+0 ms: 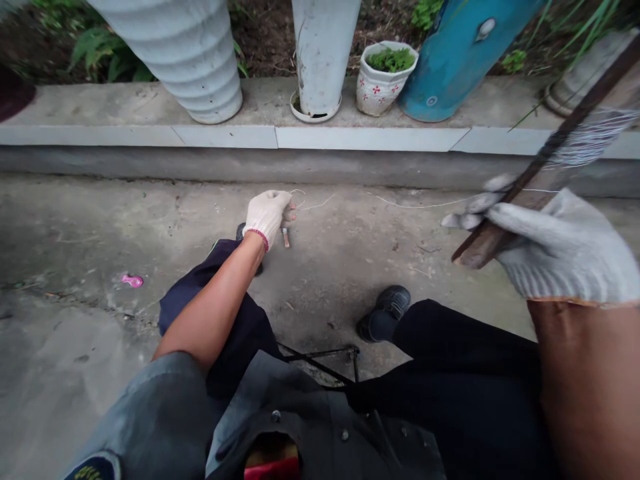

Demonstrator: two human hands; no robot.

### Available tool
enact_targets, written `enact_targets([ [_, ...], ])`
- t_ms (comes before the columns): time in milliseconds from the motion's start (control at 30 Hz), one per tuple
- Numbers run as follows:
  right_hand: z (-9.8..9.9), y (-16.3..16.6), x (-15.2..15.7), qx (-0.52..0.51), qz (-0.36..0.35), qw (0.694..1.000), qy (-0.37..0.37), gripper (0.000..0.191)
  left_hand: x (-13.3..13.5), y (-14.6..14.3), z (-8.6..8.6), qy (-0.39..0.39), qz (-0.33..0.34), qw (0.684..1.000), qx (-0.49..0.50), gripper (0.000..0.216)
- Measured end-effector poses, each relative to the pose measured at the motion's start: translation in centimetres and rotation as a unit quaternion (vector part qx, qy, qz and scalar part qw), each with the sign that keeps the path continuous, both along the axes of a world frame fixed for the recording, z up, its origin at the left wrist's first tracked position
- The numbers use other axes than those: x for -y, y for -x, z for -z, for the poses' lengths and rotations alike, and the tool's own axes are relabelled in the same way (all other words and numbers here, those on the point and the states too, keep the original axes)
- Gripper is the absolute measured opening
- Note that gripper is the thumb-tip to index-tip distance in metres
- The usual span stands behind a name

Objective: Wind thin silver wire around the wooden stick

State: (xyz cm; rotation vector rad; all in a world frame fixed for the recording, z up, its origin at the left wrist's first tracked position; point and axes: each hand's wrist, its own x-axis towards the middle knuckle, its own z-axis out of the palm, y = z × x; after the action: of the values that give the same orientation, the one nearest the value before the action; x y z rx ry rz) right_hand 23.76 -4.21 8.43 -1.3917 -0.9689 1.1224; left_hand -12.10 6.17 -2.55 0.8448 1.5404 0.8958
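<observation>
Here's the right hand (565, 247), fingers partly masked by the wooden bar (545, 157), and beyond that grip the bar and its wound wire (595, 137) run off the right edge! Between the grips, the pale wire (425, 207) is lost midway; at the left hand (270, 210) it vanishes into curled fingers. Just below, a brown stub (286, 238), too small to name.

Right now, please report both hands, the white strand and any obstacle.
Left hand pinching white strand. Right hand gripping strand-wound wooden piece. Strand slack, partly too faint to trace. Pots on ledge beyond, not touching it.
</observation>
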Motion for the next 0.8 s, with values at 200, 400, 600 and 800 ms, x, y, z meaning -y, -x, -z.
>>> enact_targets([
  [200,-0.7,-0.8,0.4,0.032,0.029,0.997,-0.068,0.042,-0.6,0.6,-0.9,0.079,0.077,0.992,0.053,0.021],
  [400,0.2,-2.2,0.2,-0.004,0.02,0.996,-0.091,0.047,-1.0,0.4,-0.7,0.041,0.058,0.996,0.058,0.023],
  [600,0.2,-2.2,0.2,-0.041,-0.01,0.987,-0.156,0.044,-0.9,-0.6,-0.8,-0.016,0.036,0.991,0.128,0.021],
  [800,0.8,-2.8,0.6,-0.007,-0.025,0.996,-0.087,0.043,-0.5,-1.0,-1.4,-0.082,0.004,0.944,0.319,0.012],
])
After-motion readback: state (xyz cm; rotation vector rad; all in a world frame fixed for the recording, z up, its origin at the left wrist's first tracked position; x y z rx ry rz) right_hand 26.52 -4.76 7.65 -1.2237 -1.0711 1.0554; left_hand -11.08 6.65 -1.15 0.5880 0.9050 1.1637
